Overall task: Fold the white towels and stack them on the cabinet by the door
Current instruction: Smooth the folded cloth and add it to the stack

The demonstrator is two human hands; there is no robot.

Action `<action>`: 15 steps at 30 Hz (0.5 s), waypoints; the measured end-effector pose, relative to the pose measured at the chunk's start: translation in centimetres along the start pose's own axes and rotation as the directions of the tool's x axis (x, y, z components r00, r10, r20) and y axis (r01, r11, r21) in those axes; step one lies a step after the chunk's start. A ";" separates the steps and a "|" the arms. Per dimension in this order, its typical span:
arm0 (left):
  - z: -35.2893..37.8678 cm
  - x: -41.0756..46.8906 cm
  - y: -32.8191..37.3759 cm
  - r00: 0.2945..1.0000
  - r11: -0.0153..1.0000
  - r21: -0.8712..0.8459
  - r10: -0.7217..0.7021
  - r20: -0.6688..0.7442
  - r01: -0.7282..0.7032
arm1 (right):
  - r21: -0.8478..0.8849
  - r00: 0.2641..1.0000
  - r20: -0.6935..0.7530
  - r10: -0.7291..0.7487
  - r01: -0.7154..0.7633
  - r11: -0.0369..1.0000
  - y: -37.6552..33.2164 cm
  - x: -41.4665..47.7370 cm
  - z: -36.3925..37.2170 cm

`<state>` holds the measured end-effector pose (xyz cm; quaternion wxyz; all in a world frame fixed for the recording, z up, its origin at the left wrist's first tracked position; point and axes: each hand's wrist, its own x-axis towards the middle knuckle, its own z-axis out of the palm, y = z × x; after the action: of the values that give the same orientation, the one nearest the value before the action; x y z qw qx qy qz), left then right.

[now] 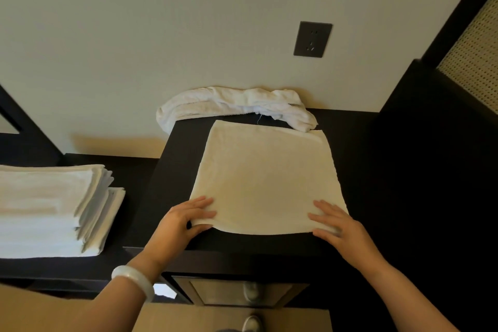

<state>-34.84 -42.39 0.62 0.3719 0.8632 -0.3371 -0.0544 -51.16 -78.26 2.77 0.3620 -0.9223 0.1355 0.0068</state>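
- A flat towel lies spread out on the dark cabinet top. It is white and looks a bit yellow in this light.
- The left hand pinches the near left corner of the flat towel, fingers on top and thumb under the edge.
- The right hand is at the near right corner. Its fingers are spread on top and its thumb is at the edge, so it looks like a pinch too.
- I think both corners are held so the near edge can go up and over to make a fold.
- Behind the flat towel, by the wall, lies a crumpled towel. It probably waits its turn.
- Left of the flat towel and lower down, a stack of folded towels sits on a lower shelf. They look finished.
- Below the flat towel is a shiny door. I cannot tell what is inside.
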 end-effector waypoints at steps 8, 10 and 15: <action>-4.3 0.1 3.1 0.950 0.988 -0.012 -0.148 0.277 0.157 | -0.115 0.983 -0.047 0.180 -0.184 0.976 -1.3 -1.4 -3.6; -6.4 1.6 4.4 0.899 0.960 -0.077 -0.221 0.379 0.268 | 0.058 0.936 0.127 0.329 -0.338 0.939 -2.5 0.6 -6.0; -8.5 7.2 4.4 0.822 0.839 -0.182 -0.420 0.384 0.513 | 0.257 0.860 0.229 0.455 -0.505 0.824 -3.9 7.0 -8.3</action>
<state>-28.79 -43.94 10.81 0.4025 0.8371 -0.1595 -0.3344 -44.14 -82.77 10.70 0.4972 -0.7867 0.3339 0.1496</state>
